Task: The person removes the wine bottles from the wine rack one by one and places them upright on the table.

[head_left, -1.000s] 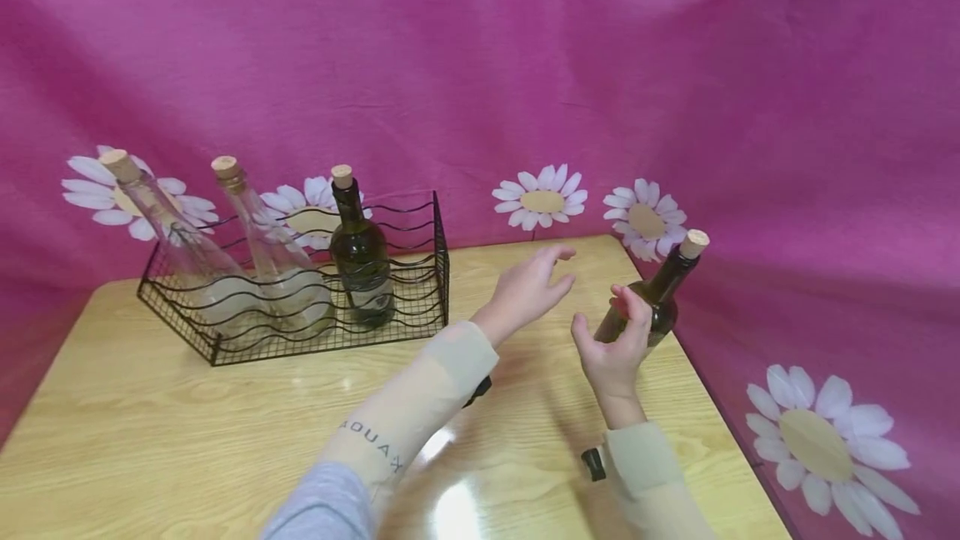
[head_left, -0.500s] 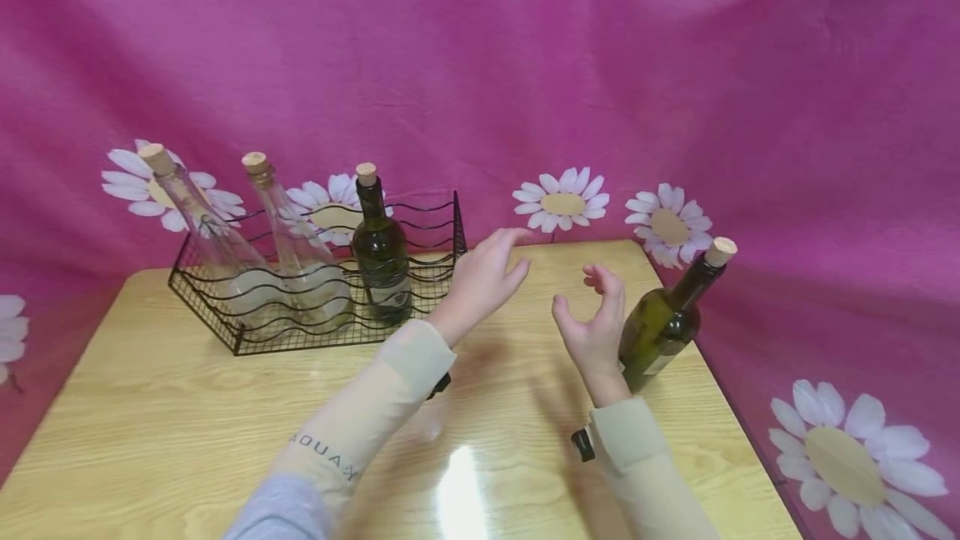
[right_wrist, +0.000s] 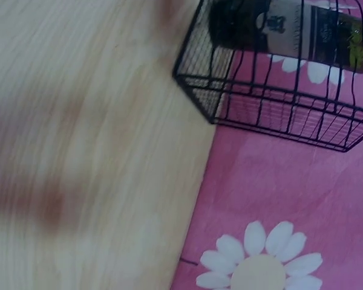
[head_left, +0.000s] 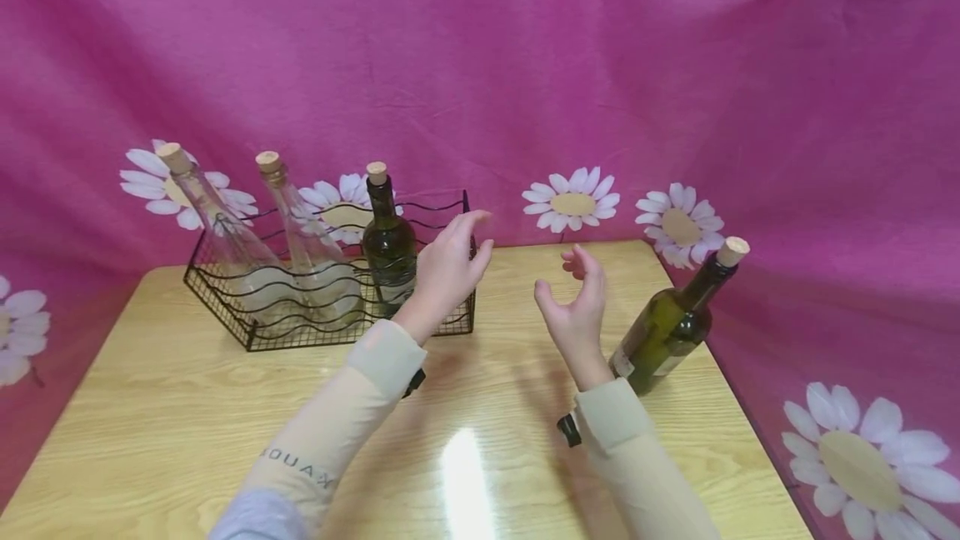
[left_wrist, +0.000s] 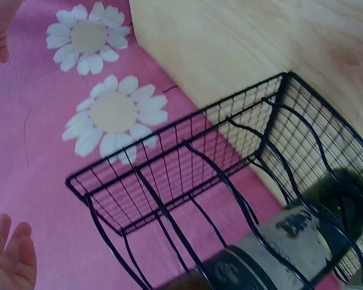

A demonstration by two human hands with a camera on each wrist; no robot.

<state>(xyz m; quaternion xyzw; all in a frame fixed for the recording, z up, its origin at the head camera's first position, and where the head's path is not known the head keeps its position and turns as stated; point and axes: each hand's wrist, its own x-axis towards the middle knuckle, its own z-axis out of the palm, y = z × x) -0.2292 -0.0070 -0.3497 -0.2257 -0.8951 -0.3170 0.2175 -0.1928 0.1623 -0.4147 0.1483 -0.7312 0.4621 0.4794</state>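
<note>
My left hand [head_left: 450,265], fingers extended and thumb apart, hovers at the right end of a black wire rack [head_left: 300,344] and overlaps it in the head view. A dark green corked bottle [head_left: 388,244] stands in the rack just behind that hand; its pale label [left_wrist: 296,232] shows through the wires in the left wrist view. My right hand [head_left: 579,319] is raised over the table with fingers loosely bent, nothing between them. To its right, a second green corked bottle [head_left: 667,327] stands on the table, its lower left part hidden by the wrist.
Two clear corked bottles, the outer bottle [head_left: 232,240] and the inner bottle [head_left: 311,248], lean leftward in the rack. A light wooden table [head_left: 187,423] carries everything. Behind it and along its right side hangs a pink cloth [head_left: 480,65] with printed daisies.
Both hands have moved left, away from the green bottle at the right; the left hand has come over to the rack's end. The head view has turned slightly. No bottle has visibly moved.
</note>
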